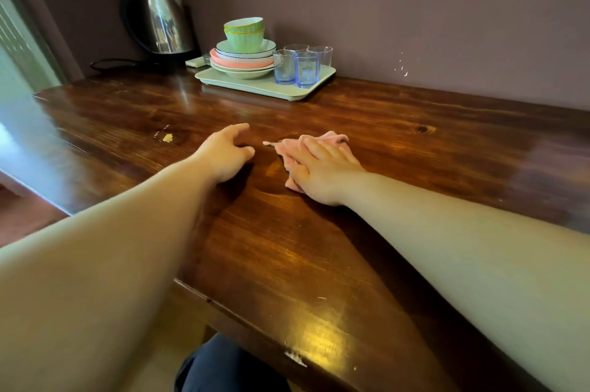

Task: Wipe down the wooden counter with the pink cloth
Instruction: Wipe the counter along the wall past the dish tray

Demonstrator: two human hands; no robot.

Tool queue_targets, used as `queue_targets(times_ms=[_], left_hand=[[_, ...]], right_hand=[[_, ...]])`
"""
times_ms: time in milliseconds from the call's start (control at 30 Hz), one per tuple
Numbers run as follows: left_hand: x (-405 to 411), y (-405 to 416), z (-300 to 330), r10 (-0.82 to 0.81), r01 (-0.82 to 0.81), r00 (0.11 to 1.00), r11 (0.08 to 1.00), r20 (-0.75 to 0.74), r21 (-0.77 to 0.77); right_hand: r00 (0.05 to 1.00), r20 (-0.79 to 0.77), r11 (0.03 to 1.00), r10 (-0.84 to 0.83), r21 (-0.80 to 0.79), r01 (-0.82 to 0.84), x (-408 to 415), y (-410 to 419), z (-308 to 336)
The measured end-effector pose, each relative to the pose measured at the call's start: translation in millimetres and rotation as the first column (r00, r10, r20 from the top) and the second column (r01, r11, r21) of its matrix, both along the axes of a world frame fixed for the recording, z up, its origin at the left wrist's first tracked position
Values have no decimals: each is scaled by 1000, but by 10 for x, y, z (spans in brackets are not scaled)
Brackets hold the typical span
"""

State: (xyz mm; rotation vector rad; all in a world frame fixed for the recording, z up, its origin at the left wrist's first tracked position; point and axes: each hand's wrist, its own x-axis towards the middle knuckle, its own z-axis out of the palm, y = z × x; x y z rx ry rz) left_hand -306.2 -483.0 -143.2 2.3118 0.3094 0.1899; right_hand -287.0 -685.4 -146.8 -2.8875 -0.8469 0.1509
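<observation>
Wiping stage: the cloth lay flat on the counter under the right hand, so the wipe looked under way, by my judgement, with most of the wood not yet shown as covered.
Window: pale daylight came in at the far left edge and glared on the counter's left end.
Kettle: a steel kettle stood at the back left, its cord trailing left along the wall.
Chip: a pale chipped mark sat in the wood left of the left hand, near it.
Left hand: the left hand rested on the bare wood, fingers loosely curled, holding nothing, just left of the cloth and apart from it.
Tray: a pale green tray held stacked plates and bowls and four glasses, well behind both hands against the wall.
Cloth: pink, bunched, its long axis running from near-right to far-left; its edges showed beyond the fingertips and on the thumb side.
Right hand: the right hand pressed flat on the cloth, fingers straight and together, not gripping it; clearly the nearer hand.
Coming move: a sweep either way would probably need the left hand lifted clear, or a stroke to the right.
Right end: open wood, with a hazy sheen.
</observation>
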Motion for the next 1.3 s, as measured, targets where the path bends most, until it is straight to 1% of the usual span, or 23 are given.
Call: queue_targets(times_ms=[33,67,133,200,267,333,433,467,567,633,700,800,867,933,967,1033,1133,1200,1300], left_hand=[[-43,39,17,28,-28,999,999,21,35],[-102,65,13,64,-68,997,991,43,114],[-223,64,-51,108,-126,991,957,81,262],[-320,9,-149,107,-131,990,943,91,307],[-376,-40,-225,84,-113,992,933,98,342],[-392,-35,-239,92,-125,989,933,113,337],[-431,-56,-234,84,-118,990,931,112,344],[-436,-63,-232,74,-110,991,928,112,356],[-438,-76,-234,54,-90,993,925,106,370],[-423,-76,-228,42,-75,994,926,97,369],[-404,-74,-208,27,-52,997,923,72,381],[-410,-52,-139,8,7,999,901,-33,434],[-477,4,-124,70,-34,996,890,-62,456],[-600,71,-171,162,-129,986,885,-36,447],[-659,80,-214,182,-151,983,881,-28,448],[-755,72,-278,192,-166,981,871,-10,463],[-788,51,-260,179,-167,984,881,14,443],[-786,64,-261,160,-151,987,883,17,445],[-785,73,-293,147,-128,989,872,-3,473]], right_hand=[[999,28,1000,-28,-8,28,2,44,15],[999,38,1000,-30,-9,30,-21,59,23],[1000,6,999,29,-14,-29,-156,0,-24],[994,-43,995,100,-11,-101,-326,-119,-111],[992,-44,993,115,2,-115,-380,-180,-146],[995,-19,995,98,-5,-98,-316,-107,-97],[999,26,1000,20,-7,-20,-275,35,-21],[999,22,1000,27,-12,-27,-306,40,-23],[986,-28,986,165,-14,-165,-503,-144,-153],[975,-38,976,219,-4,-219,-579,-255,-196],[982,-46,982,185,-19,-186,-539,-203,-151],[998,-22,998,51,-34,-52,-502,-4,-31],[997,-32,997,67,-32,-68,-611,4,-34],[988,-55,989,147,-27,-148,-835,-90,-154],[983,-45,983,179,-23,-180,-954,-151,-208],[980,-22,980,198,-21,-198,-1037,-174,-228],[990,-35,990,135,-40,-136,-960,-16,-73],[995,-15,994,97,-40,-98,-960,59,-20],[986,-68,987,153,-45,-156,-1166,-52,-103]])
